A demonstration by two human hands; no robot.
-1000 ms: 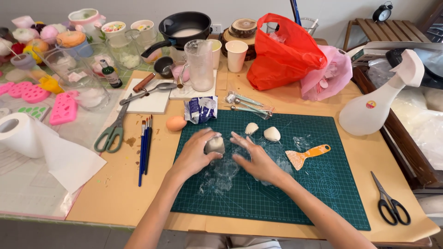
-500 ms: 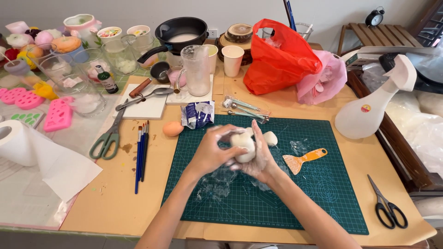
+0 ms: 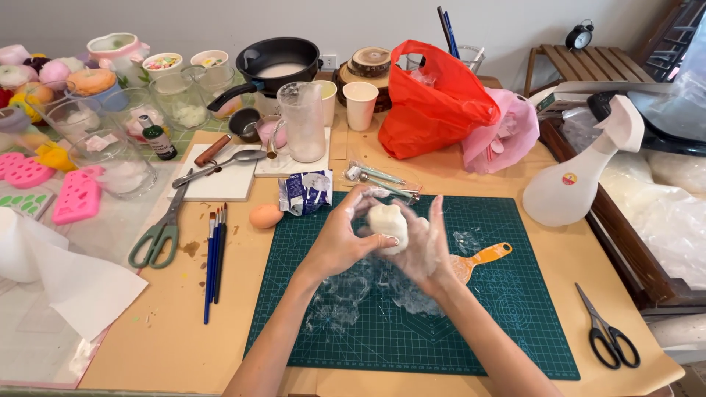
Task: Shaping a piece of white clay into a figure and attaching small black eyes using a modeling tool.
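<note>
Both my hands are raised a little over the green cutting mat [image 3: 507, 323] and hold a white soap-like lump [image 3: 387, 223] between them. My left hand [image 3: 340, 239] grips it from the left with the thumb on top. My right hand [image 3: 425, 246] cups it from the right and below, its palm smeared with white residue. Crinkled clear film and white smears [image 3: 353, 294] lie on the mat under the hands. An orange-handled scraper [image 3: 482, 259] lies on the mat just right of my right hand.
An egg-shaped piece [image 3: 265, 215], a small packet [image 3: 305, 192], paintbrushes [image 3: 214, 254] and green scissors [image 3: 157, 234] lie left of the mat. Black scissors [image 3: 607, 334] lie at the right. A white spray bottle [image 3: 581, 176], red bag [image 3: 434, 103], measuring jug [image 3: 303, 121] and pan [image 3: 276, 60] stand behind.
One second ago both hands rested on the mat by a small white piece. They have since lifted the white lump and now hold it together above the mat.
</note>
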